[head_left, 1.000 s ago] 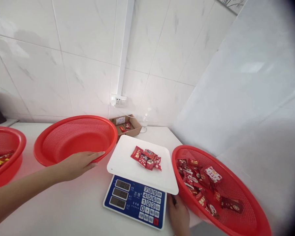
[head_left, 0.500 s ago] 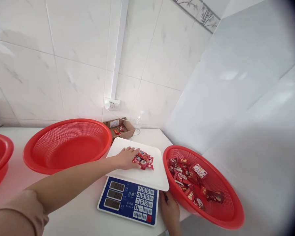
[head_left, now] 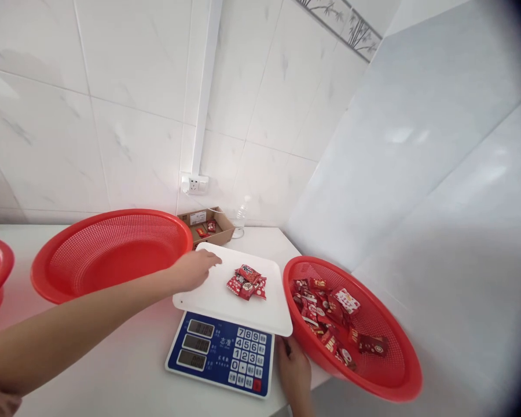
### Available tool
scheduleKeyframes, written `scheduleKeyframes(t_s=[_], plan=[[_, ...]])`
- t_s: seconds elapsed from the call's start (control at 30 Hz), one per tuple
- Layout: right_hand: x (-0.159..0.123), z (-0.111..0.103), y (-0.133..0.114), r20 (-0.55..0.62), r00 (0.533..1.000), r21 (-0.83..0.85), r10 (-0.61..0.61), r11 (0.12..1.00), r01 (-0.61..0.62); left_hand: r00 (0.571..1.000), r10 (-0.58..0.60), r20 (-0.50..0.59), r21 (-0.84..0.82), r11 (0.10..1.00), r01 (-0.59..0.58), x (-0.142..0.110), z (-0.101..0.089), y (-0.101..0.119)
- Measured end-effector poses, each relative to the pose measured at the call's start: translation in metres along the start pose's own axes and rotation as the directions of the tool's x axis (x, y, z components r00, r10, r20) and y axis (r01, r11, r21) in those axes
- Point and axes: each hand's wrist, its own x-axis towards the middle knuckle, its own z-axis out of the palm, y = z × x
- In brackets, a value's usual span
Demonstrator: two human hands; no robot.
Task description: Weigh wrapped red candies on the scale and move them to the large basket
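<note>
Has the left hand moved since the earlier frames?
Yes, the left hand has drawn back leftward, away from the red candy packets, judged against the digital scale.

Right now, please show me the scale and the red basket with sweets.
Scale [head_left: 219,354], head view, on its blue front panel.
Red basket [head_left: 384,318], head view, on its bare mesh wall.

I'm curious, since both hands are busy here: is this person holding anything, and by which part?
The right hand seems to grip the red basket by its near rim. The left hand holds nothing, hovering over the scale's white plate.
</note>
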Motion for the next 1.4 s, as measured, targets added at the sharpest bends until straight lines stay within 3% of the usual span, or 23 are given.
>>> scheduleKeyframes(t_s=[0.13,0.23,0.33,0.43,0.57,0.67,0.8,0.97,1.07,1.17,1.27,1.4], plan=[[0.000,-0.001,0.000,0.029,1.000,0.009,0.011,1.000,-0.012,0.979,-0.143,-0.142,0.110,0.981,0.159,-0.025,-0.028,-0.024],[0.001,-0.001,0.000,0.035,0.999,-0.004,0.039,0.999,-0.039,0.977,-0.153,-0.148,0.099,0.981,0.169,-0.032,-0.034,-0.028],[0.001,-0.001,0.000,0.026,0.999,0.011,0.037,0.999,-0.037,0.998,-0.052,-0.028,0.008,0.999,0.052,-0.022,-0.019,-0.011],[0.001,-0.001,0.000,0.013,1.000,0.039,0.011,0.999,-0.012,0.992,0.087,0.086,-0.107,0.991,-0.078,0.001,0.007,0.018],[-0.001,-0.001,-0.002,-0.022,0.999,0.069,-0.040,0.997,0.041,0.967,0.201,0.157,-0.179,0.969,-0.173,0.032,0.034,0.048],[-0.001,0.000,0.000,-0.024,0.997,0.093,-0.069,0.993,0.071,0.958,0.226,0.174,-0.192,0.962,-0.192,0.046,0.040,0.054],[0.001,0.002,0.005,-0.041,0.996,0.117,-0.079,0.990,0.083,0.976,0.162,0.148,-0.166,0.977,-0.137,0.044,0.033,0.042],[0.001,0.004,0.007,-0.035,0.997,0.131,-0.066,0.989,0.070,1.000,-0.027,0.010,-0.069,0.997,0.028,0.012,0.002,0.006],[0.000,0.003,0.006,-0.034,0.997,0.136,-0.064,0.988,0.068,0.977,-0.173,-0.123,-0.005,0.985,0.174,-0.010,-0.022,-0.023],[0.000,0.003,0.006,-0.031,0.998,0.116,-0.051,0.992,0.054,0.953,-0.273,-0.133,0.032,0.960,0.280,-0.024,-0.034,-0.041],[0.001,0.004,0.007,-0.034,0.998,0.096,-0.055,0.994,0.058,0.981,-0.192,-0.022,-0.020,0.981,0.192,-0.021,-0.027,-0.031],[0.002,0.006,0.009,-0.048,0.997,0.101,-0.066,0.992,0.070,0.993,0.051,0.108,-0.142,0.989,-0.036,0.005,0.001,0.015]])
